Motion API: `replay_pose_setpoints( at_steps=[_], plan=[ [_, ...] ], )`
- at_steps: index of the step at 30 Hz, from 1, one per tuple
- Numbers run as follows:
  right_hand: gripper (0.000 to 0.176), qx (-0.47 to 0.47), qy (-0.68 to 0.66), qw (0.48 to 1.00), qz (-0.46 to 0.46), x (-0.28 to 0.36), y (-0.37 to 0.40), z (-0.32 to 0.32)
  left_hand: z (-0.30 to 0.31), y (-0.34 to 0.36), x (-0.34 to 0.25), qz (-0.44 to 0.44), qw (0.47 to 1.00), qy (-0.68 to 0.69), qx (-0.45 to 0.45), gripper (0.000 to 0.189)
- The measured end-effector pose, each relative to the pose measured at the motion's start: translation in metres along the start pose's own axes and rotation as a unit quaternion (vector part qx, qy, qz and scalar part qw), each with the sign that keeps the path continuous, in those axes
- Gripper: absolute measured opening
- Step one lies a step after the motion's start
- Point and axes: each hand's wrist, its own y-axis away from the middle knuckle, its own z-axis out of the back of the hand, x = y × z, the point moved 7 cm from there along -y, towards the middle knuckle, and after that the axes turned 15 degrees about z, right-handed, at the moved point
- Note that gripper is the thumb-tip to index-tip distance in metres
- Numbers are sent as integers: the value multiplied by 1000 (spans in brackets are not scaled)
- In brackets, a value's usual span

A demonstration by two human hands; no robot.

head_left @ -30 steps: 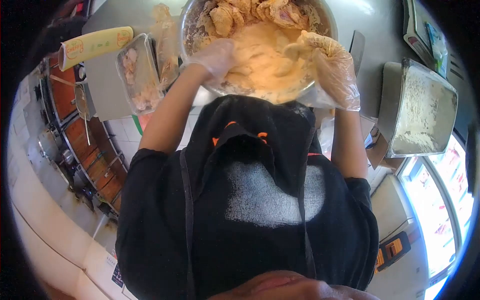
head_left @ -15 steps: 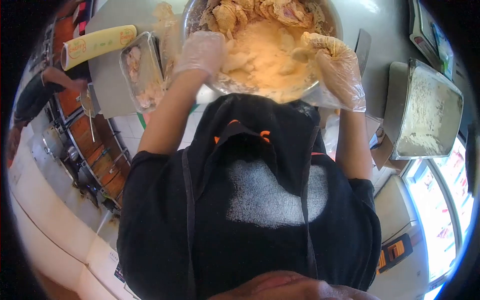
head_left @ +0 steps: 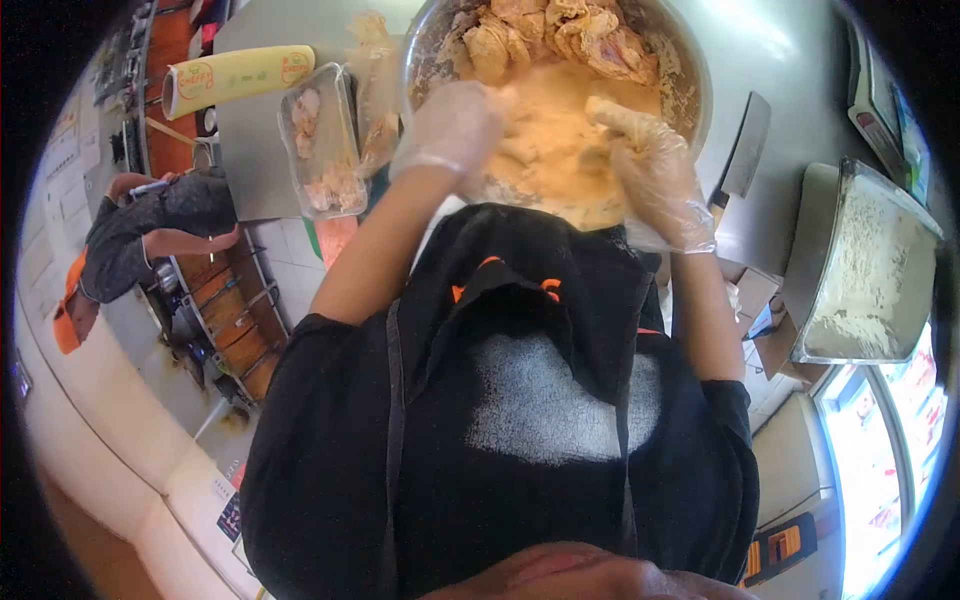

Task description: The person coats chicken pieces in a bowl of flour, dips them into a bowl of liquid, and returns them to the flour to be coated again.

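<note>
A large metal bowl (head_left: pixel 703 70) holds pale orange flour (head_left: pixel 560 110), with several coated chicken pieces (head_left: pixel 600 45) heaped at its far side. Over the bowl's left part, my left hand (head_left: pixel 455 125) wears a clear plastic glove; its fingers are smeared by motion. My right hand (head_left: pixel 655 175), also gloved, reaches into the bowl from the right. Flour cakes its curled fingers, and what they hold, if anything, is hidden. Left of the bowl lies a clear plastic tub (head_left: pixel 322 140) of raw chicken, beside a clear plastic bag (head_left: pixel 378 90).
A cleaver (head_left: pixel 745 145) lies right of the bowl on the steel table (head_left: pixel 760 50). Farther right stands a flour-smeared metal pan (head_left: pixel 870 265). A yellow printed roll (head_left: pixel 240 80) rests at the left. Another person (head_left: pixel 165 225) in an orange cap bends near the stove.
The whole view has shifted, so the table's things appear farther right and slightly lower. My left hand moves in toward the flour's middle. The other person has leaned more into view.
</note>
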Motion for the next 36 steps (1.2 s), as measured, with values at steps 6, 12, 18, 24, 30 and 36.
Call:
replay_pose_setpoints(
  at_steps=[6,12,18,24,30,36],
  plan=[
    [34,80,89,991,65,18,-18,-30,-36,24,-34,-195,965,175,-10,42],
    [22,188,64,975,-103,26,-15,-35,-40,29,-34,-349,914,206,14,35],
    [21,132,215,965,66,-7,-16,-34,3,16,-15,-24,997,-46,60,34],
    [21,31,68,997,-19,20,-23,13,-47,-38,25,-153,955,-252,-13,23],
    [26,7,32,995,-99,-1,-17,37,-77,-34,12,-250,908,-305,143,32],
    [27,0,39,997,-74,-8,-15,39,-57,-23,9,-229,959,-76,152,61]
  ],
)
